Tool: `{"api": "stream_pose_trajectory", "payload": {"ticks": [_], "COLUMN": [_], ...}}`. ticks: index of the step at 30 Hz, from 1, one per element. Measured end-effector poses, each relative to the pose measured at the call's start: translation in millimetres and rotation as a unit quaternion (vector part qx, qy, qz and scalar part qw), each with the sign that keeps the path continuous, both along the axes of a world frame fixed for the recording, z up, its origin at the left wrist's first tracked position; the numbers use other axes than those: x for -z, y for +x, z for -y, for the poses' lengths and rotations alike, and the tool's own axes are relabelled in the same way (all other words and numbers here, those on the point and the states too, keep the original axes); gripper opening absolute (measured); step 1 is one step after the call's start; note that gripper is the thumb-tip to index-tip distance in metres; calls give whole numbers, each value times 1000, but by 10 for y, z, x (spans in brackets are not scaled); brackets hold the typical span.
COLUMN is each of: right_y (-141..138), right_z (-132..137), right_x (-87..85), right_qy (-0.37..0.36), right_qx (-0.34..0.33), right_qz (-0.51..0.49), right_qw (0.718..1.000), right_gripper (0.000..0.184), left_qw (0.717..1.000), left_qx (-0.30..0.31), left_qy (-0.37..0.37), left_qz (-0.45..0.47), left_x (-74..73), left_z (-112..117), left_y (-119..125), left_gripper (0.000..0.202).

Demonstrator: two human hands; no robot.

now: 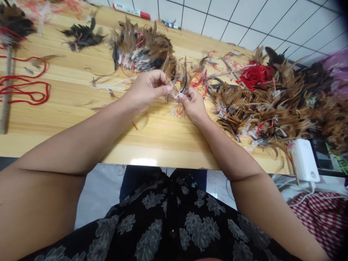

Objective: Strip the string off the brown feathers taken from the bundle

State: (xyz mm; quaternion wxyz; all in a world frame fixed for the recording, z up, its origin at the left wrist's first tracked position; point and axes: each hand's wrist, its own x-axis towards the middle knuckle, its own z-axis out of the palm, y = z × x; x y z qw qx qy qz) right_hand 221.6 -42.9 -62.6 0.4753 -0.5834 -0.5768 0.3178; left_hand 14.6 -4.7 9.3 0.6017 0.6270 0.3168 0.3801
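My right hand [194,105] is closed in a pinch on the base of a small bunch of feathers [185,81], dark and brown, with its tips pointing up. Close on its left, my left hand [148,88] has thumb and forefinger together on what looks like a brown feather [168,69]; the fingers partly hide it. Red string [179,110] and pale fluff hang or lie just below the right thumb. Behind my left hand rests a large heap of brown feathers [146,45] with white, fluffy quill ends.
A big feather pile [258,105] spreads over the right side, topped by a red string tangle [257,75]. A stick [7,90] with feathers and red cord lies at left. Dark feathers [83,36], a red-capped marker [132,11] and a white charger-like box [306,159] are around.
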Motion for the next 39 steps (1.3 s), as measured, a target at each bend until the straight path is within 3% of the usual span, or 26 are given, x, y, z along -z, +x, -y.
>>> {"api": "stream_pose_trajectory", "payload": {"ticks": [4, 13, 23, 32, 39], "right_y": [3, 2, -9, -21, -24], "right_z": [-10, 22, 26, 37, 34], "right_x": [1, -81, -57, -65, -82], "right_qy": [25, 34, 22, 24, 16], "right_qx": [-8, -17, -7, 5, 0], "right_qz": [47, 70, 57, 52, 52], "right_qw": [999, 997, 998, 998, 999], "right_gripper": [49, 48, 45, 56, 55], "left_qw": [999, 993, 991, 989, 996], "left_qx": [-13, 59, 38, 32, 28], "left_qy": [-47, -40, 37, 13, -12], "left_qz": [11, -90, -125, -147, -89], "left_x": [14, 71, 243, 125, 174], "left_z": [-63, -45, -76, -91, -51], "left_y": [-40, 7, 16, -23, 18], "left_gripper": [32, 34, 36, 32, 37]}}
